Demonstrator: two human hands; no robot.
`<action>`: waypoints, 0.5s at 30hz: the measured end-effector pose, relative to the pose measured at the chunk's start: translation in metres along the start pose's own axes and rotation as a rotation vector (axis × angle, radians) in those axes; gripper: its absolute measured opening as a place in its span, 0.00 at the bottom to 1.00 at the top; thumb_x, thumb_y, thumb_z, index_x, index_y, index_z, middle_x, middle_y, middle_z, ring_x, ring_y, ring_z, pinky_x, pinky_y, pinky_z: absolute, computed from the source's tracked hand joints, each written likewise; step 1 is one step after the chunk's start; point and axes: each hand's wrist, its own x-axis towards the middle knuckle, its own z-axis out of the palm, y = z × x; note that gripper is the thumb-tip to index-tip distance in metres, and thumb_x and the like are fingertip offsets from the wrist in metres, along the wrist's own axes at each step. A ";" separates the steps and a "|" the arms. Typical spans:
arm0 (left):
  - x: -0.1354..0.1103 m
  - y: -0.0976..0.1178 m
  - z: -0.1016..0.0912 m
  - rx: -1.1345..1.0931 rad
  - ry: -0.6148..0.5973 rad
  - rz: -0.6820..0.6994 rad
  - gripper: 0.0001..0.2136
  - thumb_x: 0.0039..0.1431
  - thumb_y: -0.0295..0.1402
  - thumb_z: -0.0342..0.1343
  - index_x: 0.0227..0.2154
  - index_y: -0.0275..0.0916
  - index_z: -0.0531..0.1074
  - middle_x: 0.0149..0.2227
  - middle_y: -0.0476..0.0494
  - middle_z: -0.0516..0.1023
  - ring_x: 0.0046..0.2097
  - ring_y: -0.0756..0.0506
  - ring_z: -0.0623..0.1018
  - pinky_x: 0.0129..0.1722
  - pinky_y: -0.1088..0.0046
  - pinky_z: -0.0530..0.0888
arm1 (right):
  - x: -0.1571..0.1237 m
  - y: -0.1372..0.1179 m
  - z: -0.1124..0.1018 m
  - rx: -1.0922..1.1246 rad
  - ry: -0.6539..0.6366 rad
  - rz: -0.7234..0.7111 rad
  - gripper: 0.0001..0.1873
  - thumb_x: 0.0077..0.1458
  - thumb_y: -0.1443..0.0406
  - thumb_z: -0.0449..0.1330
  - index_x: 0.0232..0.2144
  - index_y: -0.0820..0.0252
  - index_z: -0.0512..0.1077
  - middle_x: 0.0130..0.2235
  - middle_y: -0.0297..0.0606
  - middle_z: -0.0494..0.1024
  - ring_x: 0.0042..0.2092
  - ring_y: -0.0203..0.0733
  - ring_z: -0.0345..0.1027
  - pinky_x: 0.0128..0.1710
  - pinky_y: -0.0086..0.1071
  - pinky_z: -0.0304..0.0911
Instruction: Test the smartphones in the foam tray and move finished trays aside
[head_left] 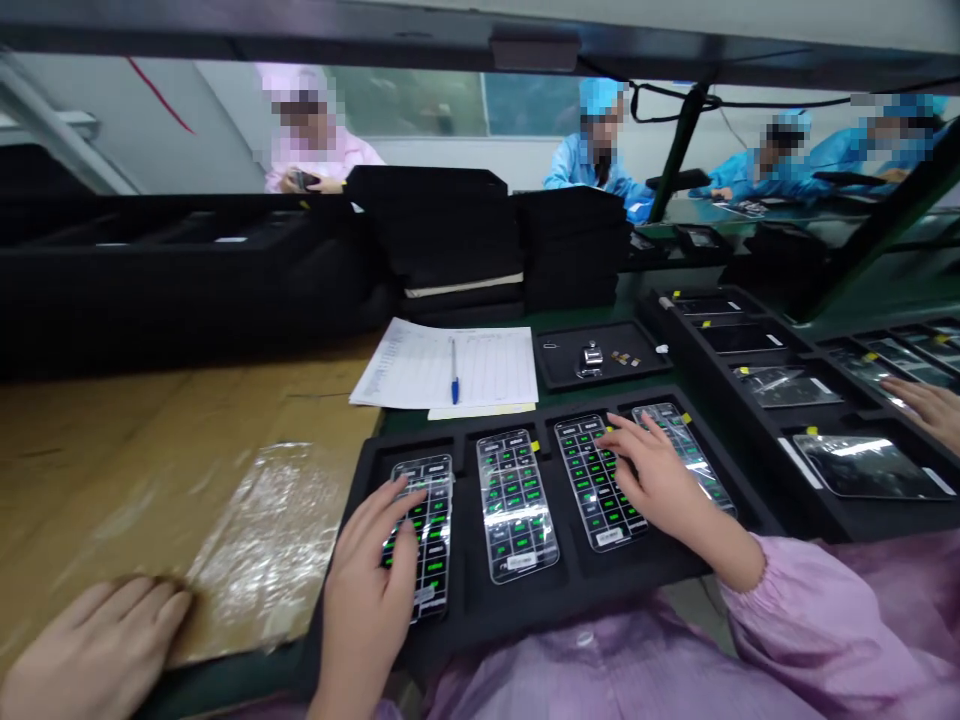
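A black foam tray (pixel 480 625) in front of me holds several lit smartphones with green-lettered grids on their screens. My left hand (pixel 375 570) lies over the leftmost smartphone (pixel 433 535), its fingers stretched out and partly covering the screen. Beside it, a second smartphone (pixel 517 505) has a bright reflection across its middle. Above the third smartphone (pixel 600 490), my right hand (pixel 656 475) reaches in with bent, spread fingers, the index finger at the upper part of the screen. The rightmost smartphone (pixel 686 445) is partly hidden behind that hand. Neither hand grips anything.
Printed sheets (pixel 480 365) with a blue pen (pixel 454 385) lie behind the tray, near a small-parts tray (pixel 559 375). Black trays are stacked farther back. A co-worker's hand (pixel 97 650) rests on cardboard (pixel 150 500) at left; another person's hand (pixel 930 410) is over phones at right.
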 end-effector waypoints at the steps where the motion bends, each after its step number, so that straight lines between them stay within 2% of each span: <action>1: 0.000 0.001 0.000 0.012 0.001 0.007 0.15 0.63 0.38 0.45 0.43 0.41 0.75 0.53 0.42 0.75 0.57 0.41 0.71 0.57 0.57 0.69 | 0.003 -0.009 0.000 0.022 -0.025 -0.025 0.16 0.57 0.73 0.46 0.44 0.60 0.67 0.48 0.40 0.76 0.63 0.46 0.58 0.66 0.57 0.45; 5: -0.001 0.003 0.002 0.068 0.001 0.012 0.16 0.64 0.35 0.44 0.45 0.39 0.74 0.54 0.39 0.73 0.59 0.39 0.69 0.58 0.52 0.67 | 0.019 -0.046 0.008 0.080 -0.254 -0.108 0.21 0.57 0.72 0.45 0.52 0.65 0.65 0.54 0.43 0.72 0.67 0.46 0.48 0.68 0.55 0.41; 8: -0.003 0.003 0.002 0.131 -0.019 0.024 0.16 0.63 0.31 0.43 0.47 0.37 0.73 0.57 0.38 0.71 0.61 0.38 0.66 0.59 0.48 0.67 | 0.028 -0.060 0.020 0.031 -0.366 -0.124 0.24 0.58 0.72 0.45 0.56 0.70 0.62 0.57 0.47 0.69 0.68 0.51 0.43 0.68 0.57 0.39; 11: -0.004 0.006 0.002 0.225 -0.092 0.059 0.17 0.61 0.28 0.43 0.49 0.37 0.73 0.60 0.35 0.67 0.64 0.35 0.63 0.59 0.46 0.68 | 0.027 -0.059 0.026 0.011 -0.334 -0.145 0.23 0.59 0.71 0.44 0.56 0.69 0.62 0.57 0.47 0.69 0.69 0.50 0.42 0.68 0.58 0.37; 15: -0.004 0.010 0.003 0.297 -0.187 0.087 0.18 0.61 0.28 0.46 0.50 0.39 0.74 0.64 0.33 0.60 0.66 0.31 0.59 0.58 0.46 0.69 | 0.011 -0.049 0.016 0.008 -0.201 -0.163 0.22 0.62 0.69 0.43 0.57 0.62 0.59 0.58 0.42 0.69 0.69 0.45 0.41 0.68 0.57 0.38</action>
